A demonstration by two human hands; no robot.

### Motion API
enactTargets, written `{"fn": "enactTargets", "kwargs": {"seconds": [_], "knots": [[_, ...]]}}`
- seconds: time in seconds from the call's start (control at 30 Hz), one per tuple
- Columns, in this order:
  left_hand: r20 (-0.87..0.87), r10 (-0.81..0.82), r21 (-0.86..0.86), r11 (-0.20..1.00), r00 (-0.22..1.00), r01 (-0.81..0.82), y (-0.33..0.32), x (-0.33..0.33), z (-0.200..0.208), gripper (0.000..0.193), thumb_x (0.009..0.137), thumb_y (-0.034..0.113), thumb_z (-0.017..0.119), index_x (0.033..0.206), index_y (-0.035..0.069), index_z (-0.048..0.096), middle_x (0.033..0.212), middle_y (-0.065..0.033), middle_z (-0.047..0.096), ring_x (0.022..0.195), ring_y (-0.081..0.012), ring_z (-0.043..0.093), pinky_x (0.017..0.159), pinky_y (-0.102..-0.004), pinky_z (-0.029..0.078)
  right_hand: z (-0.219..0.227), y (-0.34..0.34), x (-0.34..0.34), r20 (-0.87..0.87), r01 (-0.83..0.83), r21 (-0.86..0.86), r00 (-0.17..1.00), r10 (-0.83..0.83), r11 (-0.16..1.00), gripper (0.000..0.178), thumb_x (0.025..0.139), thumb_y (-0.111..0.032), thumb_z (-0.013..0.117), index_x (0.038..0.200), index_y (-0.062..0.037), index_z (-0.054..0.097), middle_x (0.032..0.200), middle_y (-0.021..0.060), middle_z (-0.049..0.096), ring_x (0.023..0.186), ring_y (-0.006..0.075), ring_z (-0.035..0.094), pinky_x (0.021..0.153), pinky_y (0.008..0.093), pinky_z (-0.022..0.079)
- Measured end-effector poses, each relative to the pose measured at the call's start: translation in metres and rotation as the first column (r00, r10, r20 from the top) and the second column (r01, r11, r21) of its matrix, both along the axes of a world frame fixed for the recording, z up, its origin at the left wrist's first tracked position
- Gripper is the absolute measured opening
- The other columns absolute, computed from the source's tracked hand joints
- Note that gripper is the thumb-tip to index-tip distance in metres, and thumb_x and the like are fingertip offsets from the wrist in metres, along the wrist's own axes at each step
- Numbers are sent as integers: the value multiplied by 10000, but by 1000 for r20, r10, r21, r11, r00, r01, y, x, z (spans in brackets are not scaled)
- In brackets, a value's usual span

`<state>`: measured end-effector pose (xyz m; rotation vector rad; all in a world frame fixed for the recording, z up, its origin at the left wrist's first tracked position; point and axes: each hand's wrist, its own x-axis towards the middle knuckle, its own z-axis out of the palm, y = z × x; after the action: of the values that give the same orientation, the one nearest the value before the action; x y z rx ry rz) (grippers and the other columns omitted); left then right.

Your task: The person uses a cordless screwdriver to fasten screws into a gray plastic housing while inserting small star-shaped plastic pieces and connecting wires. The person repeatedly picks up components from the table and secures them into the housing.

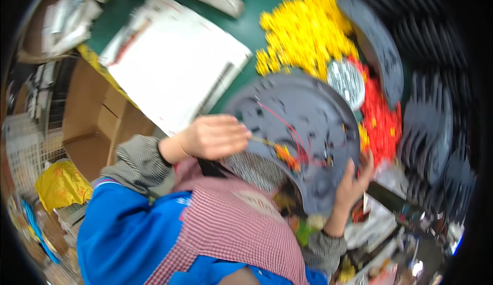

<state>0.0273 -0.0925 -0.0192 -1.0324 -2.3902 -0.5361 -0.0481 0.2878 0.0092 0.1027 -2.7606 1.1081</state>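
A dark grey curved plastic shell (318,105) lies in front of me, its inner side up, with small posts and holes. Across it runs a thin red wire (280,116), bunched near a small orange and yellow piece (286,156). My left hand (213,137) is over the shell's left edge, fingers pressed together at the end of a thin yellowish wire (263,140) leading to that piece. Motion blur hides the exact grip. At the shell's right rim, my right hand (354,185) has thumb and fingers apart; whether it touches the rim is unclear.
Beyond the shell lie a heap of yellow parts (303,28), a heap of red parts (381,123) and a round silvery tin (346,84). A white board (174,61) rests on the green table (251,7). Grey curved parts (426,126) are stacked right; a cardboard box (95,115) stands left.
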Motion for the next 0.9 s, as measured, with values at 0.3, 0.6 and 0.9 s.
{"fn": "enactTargets", "kwargs": {"seconds": [0.3,0.6,0.9], "knots": [[-526,711,225,646,468,-729,-144,-164,145,121,820,111,705,936,97,735,857,-82,727,795,-254,693,868,-410,527,11,-27,-17,-191,-106,-150,979,76,983,398,914,-18,589,1303,37,527,1050,150,640,951,256,621,895,377,484],[-51,972,45,232,229,-972,-195,-287,169,326,921,452,567,1076,210,720,1083,-123,695,1027,-319,655,937,-457,462,41,-49,-90,-403,-219,69,886,228,973,115,856,47,618,966,49,653,936,179,674,882,335,652,817,380,506],[48,432,-174,891,900,-419,-55,-238,25,134,732,121,706,853,135,762,1009,-30,706,1010,-260,628,865,-388,507,-20,-13,-224,-254,56,587,960,119,808,269,812,-101,650,1078,-64,655,963,119,607,964,328,571,867,435,466]]}}
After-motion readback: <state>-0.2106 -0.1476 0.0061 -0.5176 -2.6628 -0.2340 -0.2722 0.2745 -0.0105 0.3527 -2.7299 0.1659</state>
